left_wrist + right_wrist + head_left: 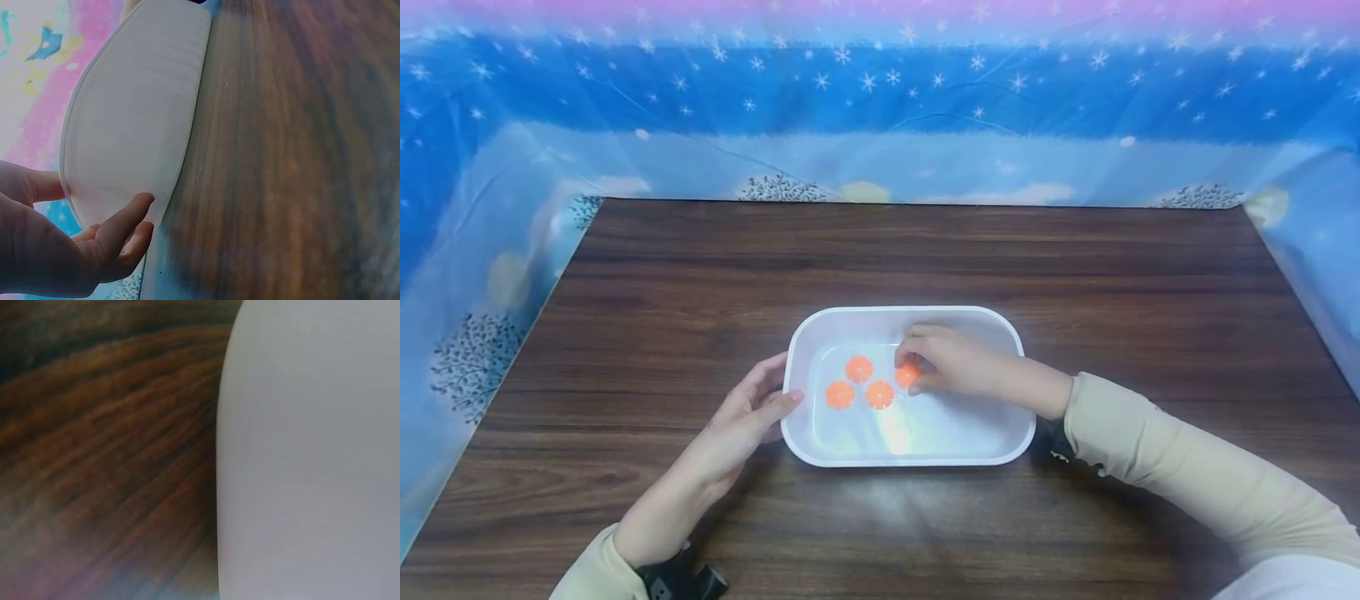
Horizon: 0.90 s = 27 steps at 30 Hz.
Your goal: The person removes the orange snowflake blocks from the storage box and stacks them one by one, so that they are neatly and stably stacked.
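A white rectangular plastic basin (910, 460) with rounded corners stands on the table. My left hand (748, 417) grips its left wall, thumb over the rim and fingers outside against the wall. In the left wrist view that hand (94, 244) touches the basin's outer side (137, 106). Inside the basin, my right hand (951, 360) pinches an orange round slice (906, 375) with notched edges, low over the floor. Three similar orange slices (859, 368) lie flat to its left. The right wrist view has only the basin's outer wall (312, 456) up close; the hand is hidden there.
The dark wood-grain table (700, 275) extends around the basin on all sides. A blue and pink patterned cloth (880, 100) hangs along its back and sides. A black wrist device (677, 579) sits on the left forearm.
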### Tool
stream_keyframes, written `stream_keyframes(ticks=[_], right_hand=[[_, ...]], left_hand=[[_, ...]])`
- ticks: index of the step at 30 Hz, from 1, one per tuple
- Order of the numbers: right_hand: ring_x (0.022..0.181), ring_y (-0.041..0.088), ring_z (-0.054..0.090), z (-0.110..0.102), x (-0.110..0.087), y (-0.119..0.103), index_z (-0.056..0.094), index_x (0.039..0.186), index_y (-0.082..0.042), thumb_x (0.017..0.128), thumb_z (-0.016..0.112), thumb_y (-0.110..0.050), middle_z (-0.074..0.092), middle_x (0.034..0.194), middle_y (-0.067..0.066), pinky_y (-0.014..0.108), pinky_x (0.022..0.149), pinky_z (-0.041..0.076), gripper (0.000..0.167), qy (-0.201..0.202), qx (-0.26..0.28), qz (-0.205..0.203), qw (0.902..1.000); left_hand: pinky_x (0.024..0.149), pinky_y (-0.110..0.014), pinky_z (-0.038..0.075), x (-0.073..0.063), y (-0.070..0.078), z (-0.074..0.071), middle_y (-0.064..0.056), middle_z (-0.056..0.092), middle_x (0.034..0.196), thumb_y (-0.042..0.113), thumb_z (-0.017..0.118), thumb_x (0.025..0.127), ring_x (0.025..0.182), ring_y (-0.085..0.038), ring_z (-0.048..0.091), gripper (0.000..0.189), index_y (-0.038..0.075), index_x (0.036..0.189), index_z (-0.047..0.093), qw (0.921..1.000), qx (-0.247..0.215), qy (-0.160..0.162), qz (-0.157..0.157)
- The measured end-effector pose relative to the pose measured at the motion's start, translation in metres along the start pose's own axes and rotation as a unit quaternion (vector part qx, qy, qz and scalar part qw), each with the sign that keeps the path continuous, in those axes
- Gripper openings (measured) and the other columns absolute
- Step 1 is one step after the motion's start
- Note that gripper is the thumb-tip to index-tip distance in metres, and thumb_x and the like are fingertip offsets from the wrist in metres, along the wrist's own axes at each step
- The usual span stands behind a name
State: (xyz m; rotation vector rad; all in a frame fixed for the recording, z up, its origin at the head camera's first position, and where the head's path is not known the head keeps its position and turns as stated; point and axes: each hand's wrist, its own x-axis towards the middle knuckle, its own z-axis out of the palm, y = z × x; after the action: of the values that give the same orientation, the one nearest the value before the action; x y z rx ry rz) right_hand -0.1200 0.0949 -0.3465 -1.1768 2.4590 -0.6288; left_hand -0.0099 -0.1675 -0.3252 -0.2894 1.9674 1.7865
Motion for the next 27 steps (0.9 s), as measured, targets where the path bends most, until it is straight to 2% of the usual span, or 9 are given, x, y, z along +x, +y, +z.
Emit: stream_keyframes(ticks=[9, 17, 22, 27], right_hand=[[0.084, 0.015, 0.052, 0.0004, -0.0005, -0.0002, 0.064, 0.101, -0.007, 0.075, 0.079, -0.018, 0.057, 0.092, 0.001, 0.028, 0.078, 0.046, 0.032, 0.006, 0.0, 0.002, 1.0], [0.081, 0.014, 0.051, 0.0013, -0.0032, -0.0004, 0.063, 0.102, -0.008, 0.077, 0.077, -0.015, 0.06, 0.093, 0.001, 0.026, 0.076, 0.046, 0.03, 0.025, -0.022, -0.046, 0.9984], [0.081, 0.013, 0.052, 0.0032, -0.0058, -0.0003, 0.065, 0.105, -0.007, 0.079, 0.076, -0.016, 0.06, 0.094, 0.001, 0.025, 0.076, 0.047, 0.03, 0.028, -0.039, -0.055, 0.9973], [0.074, 0.01, 0.049, 0.0039, -0.0067, 0.0009, 0.069, 0.103, -0.007, 0.079, 0.075, -0.018, 0.059, 0.086, 0.0, 0.022, 0.068, 0.045, 0.027, 0.036, -0.058, -0.07, 0.9952]], left_hand=[[0.101, -0.046, 0.038, 0.0003, -0.0005, -0.0001, -0.011, 0.027, 0.149, 0.028, 0.054, 0.095, 0.131, -0.03, 0.037, 0.062, 0.017, 0.147, 0.023, 1.0, -0.001, 0.001, -0.003], [0.1, -0.045, 0.038, 0.0003, -0.0008, -0.0009, -0.01, 0.028, 0.149, 0.028, 0.054, 0.095, 0.13, -0.03, 0.038, 0.061, 0.017, 0.147, 0.023, 1.0, 0.005, 0.001, 0.003], [0.101, -0.046, 0.038, 0.0005, -0.0006, -0.0005, -0.01, 0.028, 0.148, 0.028, 0.054, 0.095, 0.131, -0.03, 0.037, 0.061, 0.017, 0.147, 0.023, 1.0, 0.003, 0.0, 0.003], [0.101, -0.045, 0.039, 0.0003, -0.0003, -0.0005, -0.01, 0.028, 0.148, 0.028, 0.054, 0.095, 0.13, -0.029, 0.038, 0.062, 0.017, 0.147, 0.023, 1.0, 0.002, 0.0, 0.003]])
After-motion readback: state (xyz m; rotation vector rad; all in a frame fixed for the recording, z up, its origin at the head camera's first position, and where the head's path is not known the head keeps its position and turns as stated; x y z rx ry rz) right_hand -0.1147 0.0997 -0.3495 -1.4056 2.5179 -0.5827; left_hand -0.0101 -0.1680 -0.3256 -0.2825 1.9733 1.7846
